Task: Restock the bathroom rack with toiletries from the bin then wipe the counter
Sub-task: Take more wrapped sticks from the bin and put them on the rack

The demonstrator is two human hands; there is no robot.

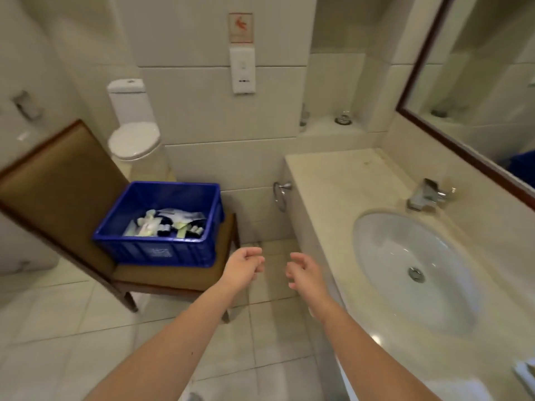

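Observation:
A blue plastic bin stands on the seat of a brown chair at the left. Inside it lie several small toiletries, white packets and dark little bottles. My left hand hovers in the air just right of the bin's front corner, fingers loosely curled and holding nothing. My right hand hangs beside it, a short gap between the two, also loosely curled and empty. The beige stone counter with its oval sink runs along the right. No rack is plainly in view.
A chrome tap stands behind the sink under a framed mirror. A towel ring hangs on the counter's end. A toilet is at the back left, a wall dispenser above, and a glass on a ledge. The floor is tiled.

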